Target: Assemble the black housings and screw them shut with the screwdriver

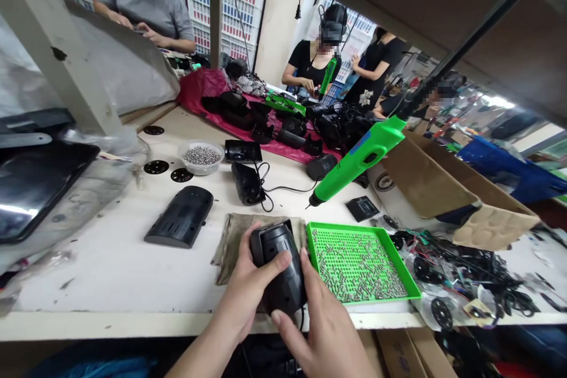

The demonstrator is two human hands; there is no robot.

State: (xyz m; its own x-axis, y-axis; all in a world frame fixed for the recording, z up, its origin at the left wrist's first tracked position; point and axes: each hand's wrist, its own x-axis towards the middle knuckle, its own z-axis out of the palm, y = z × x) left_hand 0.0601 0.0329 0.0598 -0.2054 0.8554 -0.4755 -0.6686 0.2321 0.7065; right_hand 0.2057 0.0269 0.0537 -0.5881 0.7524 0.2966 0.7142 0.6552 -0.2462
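Observation:
Both hands are around a black plastic housing (286, 290) with a cable at its lower end, close to the table's front edge. My left hand (245, 286) grips it from the left, thumb across its top face. Against its right side rest the fingers of my right hand (325, 322), with that thumb at the lower end. Behind and partly under the housing lies a brown cloth (234, 236). A green electric screwdriver (354, 165) hangs above, tip down. To the right, a green tray (354, 260) holds many small screws.
A loose black cover (181, 215) lies left, near a bowl of metal parts (201, 156) and black discs. Corded black units (248, 183) stand behind the cloth. Tangled wires (465, 271) and a cardboard box (429, 183) occupy the right. Several people work beyond.

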